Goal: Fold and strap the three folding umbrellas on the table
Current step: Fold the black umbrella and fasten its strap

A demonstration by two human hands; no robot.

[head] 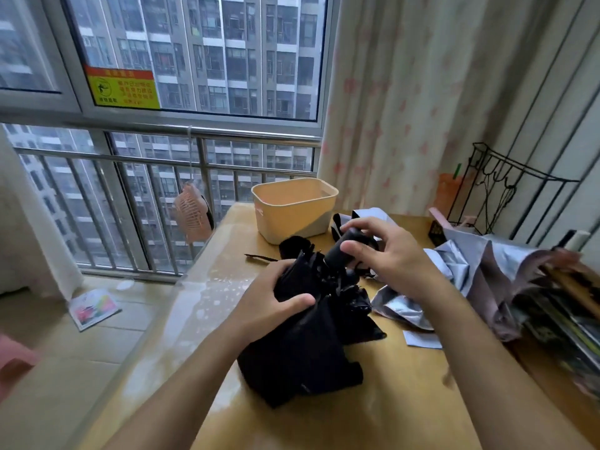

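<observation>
Gripping the black umbrella (308,345) in both hands, just on the near side of the cream bin (293,206), over the table (227,254). With the left hand (276,297), clamping the bunched canopy at the rib tips, thumb laid across the cloth; with the right hand (389,254), curling fingers and thumb round the black handle (341,251). Long axis: from the handle, the end closest to the bin and tilted up toward it, running away from the bin to the loose skirt resting on the tabletop. Probably calls for twisting at the handle with the right while pinning the pleats with the left. Near the bin's front left corner, a thin dark strip (259,257), likely the strap, closer to the left hand. Right of the bin, a silver umbrella (461,264), unfolded and untouched.
</observation>
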